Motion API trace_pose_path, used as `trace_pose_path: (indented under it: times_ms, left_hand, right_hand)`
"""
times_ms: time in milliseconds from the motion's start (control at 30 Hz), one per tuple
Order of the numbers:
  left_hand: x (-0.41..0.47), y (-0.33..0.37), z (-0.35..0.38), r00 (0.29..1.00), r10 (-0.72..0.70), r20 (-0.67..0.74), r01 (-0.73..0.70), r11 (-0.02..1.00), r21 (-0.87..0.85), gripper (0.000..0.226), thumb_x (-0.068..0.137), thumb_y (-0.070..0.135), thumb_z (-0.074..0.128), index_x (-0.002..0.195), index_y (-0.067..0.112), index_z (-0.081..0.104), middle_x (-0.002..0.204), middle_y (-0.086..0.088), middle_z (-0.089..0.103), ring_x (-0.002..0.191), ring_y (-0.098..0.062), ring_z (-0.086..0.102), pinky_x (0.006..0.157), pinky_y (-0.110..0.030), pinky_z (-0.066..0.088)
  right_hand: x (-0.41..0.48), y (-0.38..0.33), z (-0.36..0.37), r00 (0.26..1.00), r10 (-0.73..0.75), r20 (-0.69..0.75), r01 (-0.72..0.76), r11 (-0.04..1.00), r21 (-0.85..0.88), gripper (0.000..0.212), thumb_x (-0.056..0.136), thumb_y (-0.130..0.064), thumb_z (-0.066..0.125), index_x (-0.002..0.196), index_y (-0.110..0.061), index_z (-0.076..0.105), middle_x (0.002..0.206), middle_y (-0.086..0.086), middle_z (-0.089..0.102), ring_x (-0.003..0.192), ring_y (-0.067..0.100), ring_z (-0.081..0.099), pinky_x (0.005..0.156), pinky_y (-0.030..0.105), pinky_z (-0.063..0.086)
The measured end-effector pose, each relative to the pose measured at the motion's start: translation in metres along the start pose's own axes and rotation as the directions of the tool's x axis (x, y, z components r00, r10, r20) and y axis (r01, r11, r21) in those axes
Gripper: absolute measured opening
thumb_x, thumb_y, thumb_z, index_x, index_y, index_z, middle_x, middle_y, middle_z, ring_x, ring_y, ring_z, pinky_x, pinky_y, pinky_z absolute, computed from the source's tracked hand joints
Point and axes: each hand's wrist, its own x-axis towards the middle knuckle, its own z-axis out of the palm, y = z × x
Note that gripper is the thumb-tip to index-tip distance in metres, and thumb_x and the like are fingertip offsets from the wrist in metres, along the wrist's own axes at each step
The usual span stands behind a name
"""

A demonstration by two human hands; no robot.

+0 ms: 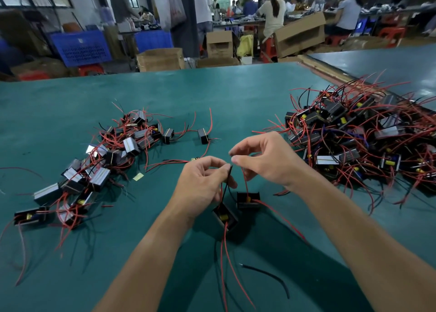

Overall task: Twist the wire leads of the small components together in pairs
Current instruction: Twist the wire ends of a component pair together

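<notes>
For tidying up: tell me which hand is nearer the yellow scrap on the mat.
Left. The left hand is just right of the yellow scrap; the right hand lies farther right, beyond the left.

Teal-green covered work table (pixel 212 92), bearing a scatter of small black block components with red wire leads (pixel 113 156) at left, a larger tangled heap (pixel 354 141) at right, one lone black component (pixel 203 135) between, a curved black wire offcut (pixel 266 275), and a small yellow scrap (pixel 138 176), possibly tape.

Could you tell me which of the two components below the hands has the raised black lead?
The nearer, lower component, below the left hand; the other component has a red lead.
</notes>
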Motion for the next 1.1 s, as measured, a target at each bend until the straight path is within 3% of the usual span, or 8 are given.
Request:
trace_pose_path:
  times_ms: [267,433,600,933,1100]
  left_hand:
    - [-0.0003,-0.0006,-0.0017,0.998,0.009,-0.059,-0.013,0.998,-0.066,0.009,0.091,0.022,0.067,0.085,0.016,0.068,0.063,-0.006,0.07,0.038,-0.009,0.04,0.039,-0.017,0.035]
    - [-0.0003,0.0008,-0.0004,0.994,0.028,-0.11,-0.039,0.994,-0.102,0.007,0.089,0.016,0.068,0.083,0.015,0.07,0.056,-0.004,0.065,0.036,-0.007,0.037,0.037,-0.016,0.032]
    - [0.0004,0.0021,0.0,0.996,-0.033,-0.078,0.026,0.995,-0.092,0.011,0.091,0.012,0.065,0.081,0.012,0.069,0.054,-0.001,0.062,0.037,-0.006,0.035,0.037,-0.015,0.031]
    - [0.0004,0.002,-0.0007,0.991,-0.1,-0.089,0.091,0.991,-0.1,0.019,0.091,0.014,0.065,0.074,0.016,0.074,0.059,-0.003,0.067,0.038,-0.007,0.035,0.038,-0.014,0.031]
    - [-0.0011,0.0028,-0.0007,0.985,-0.167,-0.052,0.155,0.972,-0.179,0.023,0.089,0.014,0.067,0.071,0.02,0.079,0.068,-0.003,0.072,0.04,-0.004,0.041,0.043,-0.013,0.037]
  right_hand:
    - [-0.0015,-0.0029,-0.0044,0.997,0.021,0.078,-0.026,0.997,0.069,0.028,0.082,0.005,0.073,0.106,-0.003,0.062,0.066,0.007,0.067,0.045,0.011,0.055,0.048,0.025,0.052]
    - [-0.0038,-0.0051,-0.0052,0.99,0.017,0.142,-0.021,1.0,0.022,0.027,0.082,0.004,0.073,0.103,-0.009,0.063,0.067,0.007,0.068,0.045,0.011,0.056,0.05,0.022,0.05]
    - [-0.0045,-0.0038,-0.004,0.98,0.001,0.2,0.002,1.0,-0.019,0.03,0.08,0.004,0.075,0.105,-0.008,0.064,0.067,0.004,0.071,0.048,0.012,0.054,0.054,0.021,0.05]
    - [-0.0038,-0.0024,-0.0022,0.987,0.039,0.158,-0.029,0.997,-0.066,0.025,0.081,-0.002,0.076,0.105,-0.004,0.068,0.066,0.0,0.071,0.05,0.014,0.056,0.055,0.023,0.05]
    - [-0.0052,-0.0038,-0.0018,0.991,0.04,0.126,-0.026,0.994,-0.106,0.024,0.08,-0.005,0.078,0.102,-0.002,0.07,0.069,0.007,0.072,0.052,0.017,0.058,0.058,0.027,0.05]
